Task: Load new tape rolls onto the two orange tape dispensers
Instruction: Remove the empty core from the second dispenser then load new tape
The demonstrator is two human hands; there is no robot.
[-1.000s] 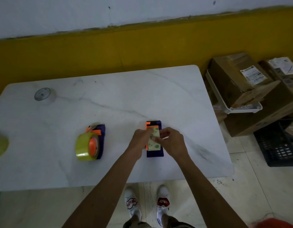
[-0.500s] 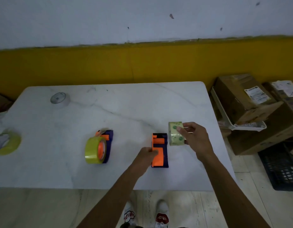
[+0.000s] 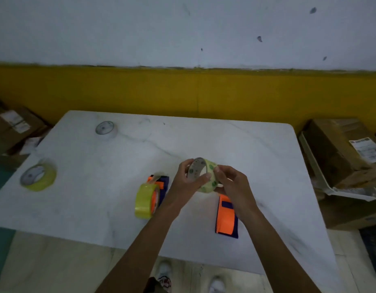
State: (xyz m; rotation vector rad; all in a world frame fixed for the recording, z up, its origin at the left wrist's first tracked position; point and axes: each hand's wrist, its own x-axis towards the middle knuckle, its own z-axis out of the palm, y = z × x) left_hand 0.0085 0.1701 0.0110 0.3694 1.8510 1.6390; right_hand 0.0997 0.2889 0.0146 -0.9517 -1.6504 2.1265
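Observation:
Both my hands hold a nearly used-up pale roll with green dots (image 3: 204, 174) above the white marble table (image 3: 256, 157). My left hand (image 3: 188, 180) grips its left rim and my right hand (image 3: 231, 185) grips its right side. Below my right hand lies an orange and dark blue tape dispenser (image 3: 226, 216) with no roll on it. To the left lies a second orange dispenser (image 3: 159, 187) carrying a full yellow tape roll (image 3: 144, 200). Another yellow roll (image 3: 38, 177) lies flat at the table's left edge.
A small pale roll (image 3: 105, 128) lies flat at the table's back left. Cardboard boxes (image 3: 339, 153) and a white tray (image 3: 339, 190) stand on the floor to the right. More boxes (image 3: 13, 125) sit at the left. A yellow and white wall runs behind.
My right hand lifted the dotted roll off the right dispenser and raised it. My left hand left the dispenser and joined on the roll. The camera view tilted up and shifted.

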